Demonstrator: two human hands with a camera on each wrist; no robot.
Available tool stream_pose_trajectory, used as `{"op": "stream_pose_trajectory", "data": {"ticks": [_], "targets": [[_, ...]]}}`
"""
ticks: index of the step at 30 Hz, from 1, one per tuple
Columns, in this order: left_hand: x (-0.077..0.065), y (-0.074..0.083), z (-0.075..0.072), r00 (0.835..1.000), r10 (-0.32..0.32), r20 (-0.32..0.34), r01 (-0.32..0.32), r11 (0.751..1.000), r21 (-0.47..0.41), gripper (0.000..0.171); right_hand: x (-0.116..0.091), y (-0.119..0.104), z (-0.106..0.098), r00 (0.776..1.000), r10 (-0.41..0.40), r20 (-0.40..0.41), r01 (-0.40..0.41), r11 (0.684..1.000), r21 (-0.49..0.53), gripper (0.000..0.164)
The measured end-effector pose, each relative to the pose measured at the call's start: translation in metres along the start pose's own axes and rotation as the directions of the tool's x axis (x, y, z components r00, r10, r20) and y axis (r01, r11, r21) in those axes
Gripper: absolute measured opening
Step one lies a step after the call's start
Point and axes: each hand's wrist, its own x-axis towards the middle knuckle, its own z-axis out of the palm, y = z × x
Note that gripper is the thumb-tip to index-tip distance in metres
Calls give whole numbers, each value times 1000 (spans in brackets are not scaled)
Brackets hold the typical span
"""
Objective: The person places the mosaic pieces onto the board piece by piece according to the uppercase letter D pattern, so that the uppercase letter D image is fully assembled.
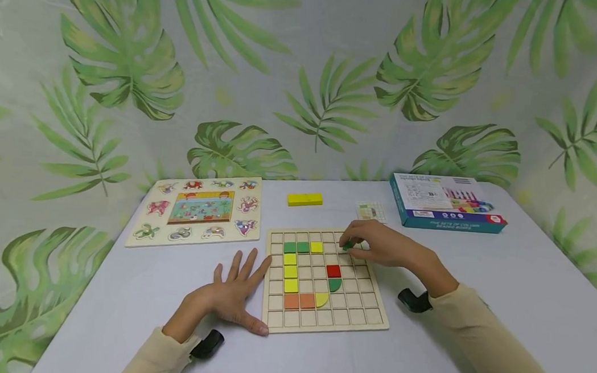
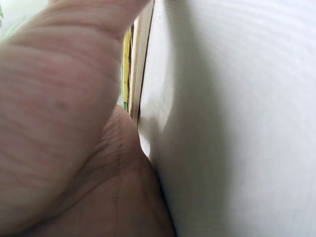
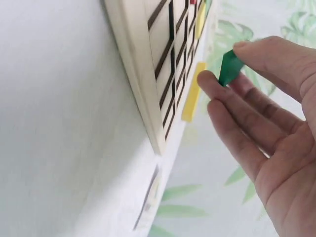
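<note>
Over the upper right of a wooden grid board (image 1: 342, 317), my right hand (image 1: 384, 243) pinches a small green piece (image 3: 230, 68) between thumb and fingertips, held just above the cells. With fingers spread, my left hand (image 1: 235, 298) rests at the board's left edge; thumb and index finger touch that edge. Laid on the grid are green squares (image 1: 296, 247), yellow squares (image 1: 290, 271), orange squares (image 1: 299, 301), a red square (image 1: 333, 271), a green quarter-round piece (image 1: 334, 284) and a yellow quarter-round piece (image 1: 321, 299). The left wrist view shows mostly palm and tablecloth.
A sea-animal puzzle board (image 1: 203, 234) lies at the back left. Behind the grid board are a yellow block (image 1: 305, 199) and a small pattern card (image 1: 371, 212). A teal-sided box (image 1: 451, 203) sits at the back right, near the leaf-print backdrop (image 1: 333, 126).
</note>
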Motion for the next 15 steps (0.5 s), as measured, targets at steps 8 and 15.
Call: {"op": "stream_pose_trajectory", "data": {"ticks": [8,15], "targets": [[0,0,0,1000,3,3,-3,1000,10,139,14,-6,9,999,-32,-8,32,997,69,11],[-1,2,-2,1000,2,3,-2,1000,10,138,29,-8,14,992,-128,2,128,992,-7,13]]}}
